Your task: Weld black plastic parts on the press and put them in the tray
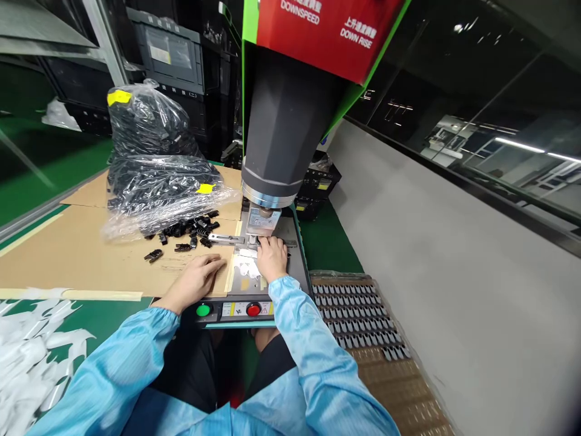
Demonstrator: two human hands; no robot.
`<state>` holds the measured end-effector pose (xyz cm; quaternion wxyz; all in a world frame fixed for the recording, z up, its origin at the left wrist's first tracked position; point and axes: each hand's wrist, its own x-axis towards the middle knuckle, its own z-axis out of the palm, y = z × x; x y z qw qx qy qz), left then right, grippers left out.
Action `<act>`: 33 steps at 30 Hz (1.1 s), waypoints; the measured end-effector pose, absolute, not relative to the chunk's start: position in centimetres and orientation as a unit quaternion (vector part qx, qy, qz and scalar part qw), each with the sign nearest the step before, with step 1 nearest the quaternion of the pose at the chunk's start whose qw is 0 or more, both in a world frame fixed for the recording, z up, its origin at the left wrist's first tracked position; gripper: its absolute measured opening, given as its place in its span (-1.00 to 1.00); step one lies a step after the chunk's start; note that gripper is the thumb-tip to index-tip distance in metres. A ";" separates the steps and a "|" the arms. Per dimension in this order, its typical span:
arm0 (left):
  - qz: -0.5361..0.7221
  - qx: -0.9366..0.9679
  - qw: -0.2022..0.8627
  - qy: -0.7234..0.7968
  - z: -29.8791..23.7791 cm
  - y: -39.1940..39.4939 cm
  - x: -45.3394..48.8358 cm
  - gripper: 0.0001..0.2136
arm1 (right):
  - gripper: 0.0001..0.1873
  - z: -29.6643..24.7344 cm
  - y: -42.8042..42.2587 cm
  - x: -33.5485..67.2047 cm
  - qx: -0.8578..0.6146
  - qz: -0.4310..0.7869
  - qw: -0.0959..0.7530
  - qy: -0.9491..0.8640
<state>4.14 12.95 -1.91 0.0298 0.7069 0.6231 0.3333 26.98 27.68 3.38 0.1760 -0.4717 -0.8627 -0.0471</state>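
Note:
My left hand point(197, 281) lies on the cardboard sheet point(118, 260) with its fingers stretched out and nothing visible in them. My right hand point(272, 259) is at the metal fixture below the press head point(263, 221). Its fingers are bent down and together, and whatever they hold is hidden under them. Beside the fixture a slotted metal bar point(227, 239) reaches left. White scraps point(247, 266) lie on the metal base plate point(295, 275) just left of my right hand. Loose small black plastic parts point(181, 233) are heaped on the cardboard beyond my left hand.
Clear bags of black parts point(158, 175) stand behind the heap. A green button point(203, 310) and a red button point(253, 309) sit on the machine's front. White strips point(40, 357) cover the left corner. A tray point(363, 315) at right carries rows of grey parts. The machine column point(285, 115) towers ahead.

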 end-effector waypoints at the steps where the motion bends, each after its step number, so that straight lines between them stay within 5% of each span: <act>1: 0.346 0.697 0.028 0.628 -1.9 12.8 4.3 -0.60 | -0.64 3.5 27.6 27.1 -0.469 -0.046 0.173 -0.865; 11: 0.287 0.658 0.048 0.695 -0.7 10.8 4.2 -0.63 | -0.55 4.2 27.7 27.4 -0.459 0.002 0.169 -0.872; 18: 0.382 0.617 0.075 0.684 2.6 18.7 7.6 -0.63 | -0.49 4.2 27.5 27.4 -0.464 0.018 0.173 -0.868; 33: 0.265 0.695 0.030 0.668 2.8 23.6 10.5 -0.56 | -0.53 4.5 27.3 27.4 -0.459 0.008 0.184 -0.869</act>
